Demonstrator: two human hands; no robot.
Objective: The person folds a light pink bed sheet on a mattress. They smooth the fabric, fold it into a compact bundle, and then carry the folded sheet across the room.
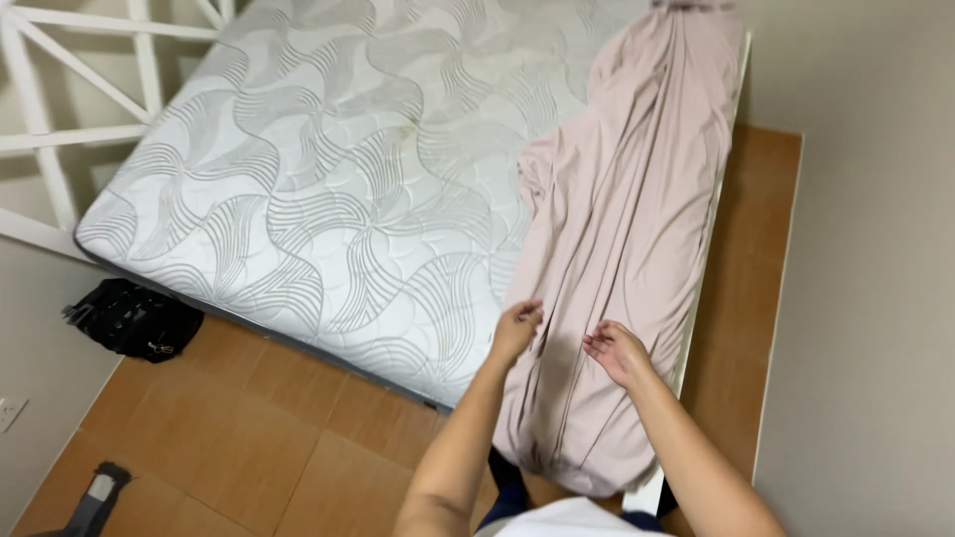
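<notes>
A bare white mattress (338, 189) with a grey swirl quilting lies on the floor, filling most of the view. Along its right side a pale pink sheet (622, 219) is bunched in a long strip, hanging over the near corner. My left hand (517, 328) grips the left edge of the pink sheet, fingers closed on the fabric. My right hand (617, 350) hovers just above the sheet with fingers spread, holding nothing.
A black bag (134, 318) sits on the wooden floor (279, 428) left of the mattress. White railing (60, 109) stands at top left. A beige wall (865, 268) runs close along the right. A dark object (95, 497) lies at bottom left.
</notes>
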